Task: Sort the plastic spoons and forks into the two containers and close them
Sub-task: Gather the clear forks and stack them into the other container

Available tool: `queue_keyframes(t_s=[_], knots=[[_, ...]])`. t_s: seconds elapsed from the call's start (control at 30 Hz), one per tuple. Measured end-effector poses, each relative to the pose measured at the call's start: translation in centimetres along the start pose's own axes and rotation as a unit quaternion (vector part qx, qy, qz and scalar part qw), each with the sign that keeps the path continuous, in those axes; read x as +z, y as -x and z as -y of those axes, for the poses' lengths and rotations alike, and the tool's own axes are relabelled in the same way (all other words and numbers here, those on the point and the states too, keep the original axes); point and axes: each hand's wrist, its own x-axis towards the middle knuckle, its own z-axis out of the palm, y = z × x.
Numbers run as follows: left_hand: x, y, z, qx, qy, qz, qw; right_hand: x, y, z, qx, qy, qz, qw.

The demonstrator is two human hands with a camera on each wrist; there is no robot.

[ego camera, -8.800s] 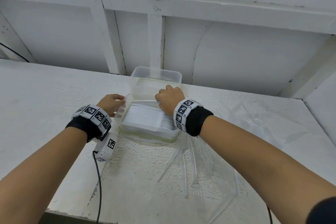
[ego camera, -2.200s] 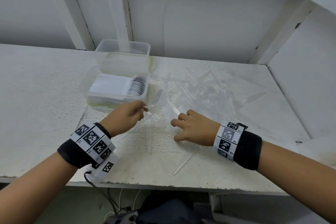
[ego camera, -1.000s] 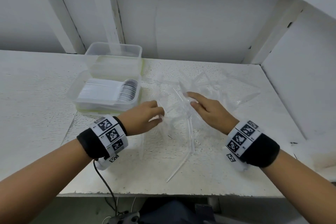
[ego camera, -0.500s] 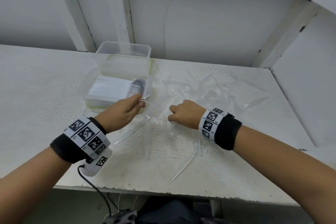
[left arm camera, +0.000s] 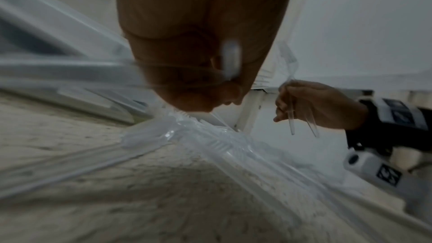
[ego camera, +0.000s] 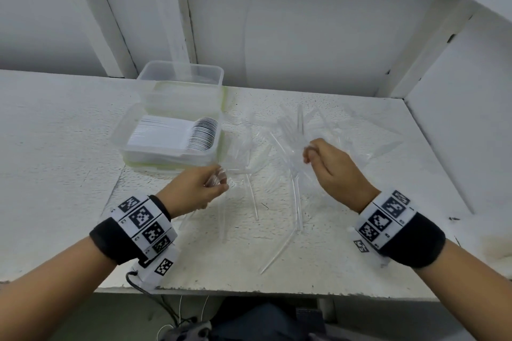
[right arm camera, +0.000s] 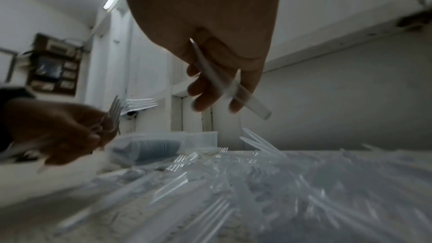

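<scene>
On the white table (ego camera: 69, 147), the near container (ego camera: 169, 144) stands at the left side and holds a tidy stack of plastic spoons (ego camera: 177, 134); the far container (ego camera: 181, 83) stands just behind it, touching it, and it is not clear what lies inside. Neither one has a lid on. To the right of the containers a loose pile of clear forks (ego camera: 291, 147) spreads over the table, and some lie nearer to the front edge. The left hand (ego camera: 194, 191) is raised a little above the table, just near the spoon container, with its fingers curled around a few forks (right arm camera: 113, 114), the tines pointing up. The right hand (ego camera: 332, 171) is over the pile, its fingers closed on two clear handles (left arm camera: 301, 117); whether these are forks or spoons I cannot tell. Both wrists carry black bands with square markers.
</scene>
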Motion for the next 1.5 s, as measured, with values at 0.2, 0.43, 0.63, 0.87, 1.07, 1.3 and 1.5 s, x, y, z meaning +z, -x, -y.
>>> queue_keyframes(t_s=[0.2,0.43,0.63,0.87,1.07,1.3,1.5], knots=[[3.8,-0.4,-3.6,0.049,-0.109,0.132,0.984,-0.3,1.9,-0.6,0.24,-0.09,0.01,0.966],[8.5,-1.6,-7.5,0.043,-0.232,0.189,0.953,-0.5,3.3,-0.6,0.311,-0.136,0.002,0.941],[9.2,-1.3,-8.0,0.053,-0.295,0.236,0.925,-0.5,4.1,-0.5,0.3,-0.085,0.016,0.95],[3.6,-1.5,-7.0,0.043,-0.215,0.239,0.946,-0.6,3.4,-1.2,0.306,-0.058,0.04,0.95],[-1.3,-0.8,-3.9,-0.021,-0.139,0.187,0.972,1.1,2.3,-0.7,0.322,0.058,0.16,0.931],[-2.7,0.3,-1.6,-0.09,0.108,0.098,0.985,2.7,1.3,0.0,0.289,0.179,0.181,0.923],[-2.0,0.0,-2.3,-0.109,0.319,0.01,0.942,0.6,1.0,0.8,0.342,0.031,0.143,0.928]])
